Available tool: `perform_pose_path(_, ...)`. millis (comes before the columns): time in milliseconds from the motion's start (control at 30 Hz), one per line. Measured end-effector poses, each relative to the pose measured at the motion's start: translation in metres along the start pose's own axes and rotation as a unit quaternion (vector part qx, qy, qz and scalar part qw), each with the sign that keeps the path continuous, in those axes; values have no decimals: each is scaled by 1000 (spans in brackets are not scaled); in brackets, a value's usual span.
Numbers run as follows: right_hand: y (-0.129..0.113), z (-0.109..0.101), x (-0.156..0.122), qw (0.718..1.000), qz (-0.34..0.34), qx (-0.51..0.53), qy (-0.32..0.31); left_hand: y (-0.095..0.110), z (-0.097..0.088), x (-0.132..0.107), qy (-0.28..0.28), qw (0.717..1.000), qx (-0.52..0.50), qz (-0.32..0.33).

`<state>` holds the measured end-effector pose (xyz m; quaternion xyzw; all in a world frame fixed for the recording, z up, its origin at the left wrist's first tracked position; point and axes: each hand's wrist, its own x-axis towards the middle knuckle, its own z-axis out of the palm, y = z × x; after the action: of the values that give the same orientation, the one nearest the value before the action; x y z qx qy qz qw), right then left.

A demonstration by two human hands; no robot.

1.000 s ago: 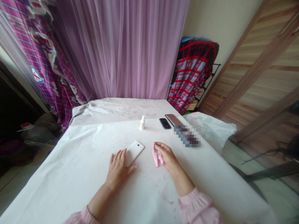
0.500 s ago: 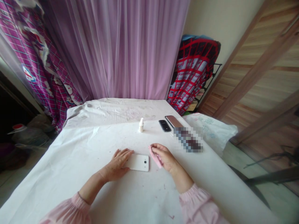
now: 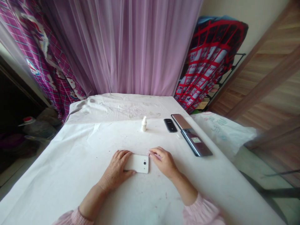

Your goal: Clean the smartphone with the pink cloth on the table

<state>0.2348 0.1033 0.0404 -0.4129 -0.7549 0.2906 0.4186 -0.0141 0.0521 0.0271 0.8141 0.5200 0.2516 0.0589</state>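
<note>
A white smartphone [image 3: 136, 163] lies back up on the white-covered table, its camera end to the right. My left hand [image 3: 115, 168] grips its left end, thumb along the near edge and fingers over the far edge. At the phone's right end, my right hand [image 3: 166, 162] pinches a small pink cloth [image 3: 155, 154], mostly hidden by the fingers. The fingertips are at the phone's far right corner; whether the cloth touches it, I cannot tell. Beyond the phone stands a small white spray bottle [image 3: 144, 124].
A small black phone [image 3: 170, 125], a rose-gold phone [image 3: 180, 121] and a dark shiny phone [image 3: 196, 143] lie at the table's right side. A white plastic bag [image 3: 225, 131] is past that edge. Purple curtains [image 3: 131, 47] hang behind the white tablecloth [image 3: 77, 156].
My right hand has moved slightly and brought the pink cloth in to the phone's right end. The left hand keeps its hold on the phone. The view has shifted a little.
</note>
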Motion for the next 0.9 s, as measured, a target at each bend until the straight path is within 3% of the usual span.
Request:
perform_pose_path(200, 1, 5, -2, 998, -17, -64, 0, 8, 2, -13, 15, 998, 60, -17)
perform_pose_path(400, -8, 6, -4, 988, 4, -150, -44, 16, -1, -14, -11, 995, 96, -18)
perform_pose_path(900, -9, 10, -9, 985, 27, -162, -59, 25, -4, -9, -32, 994, 91, -57)
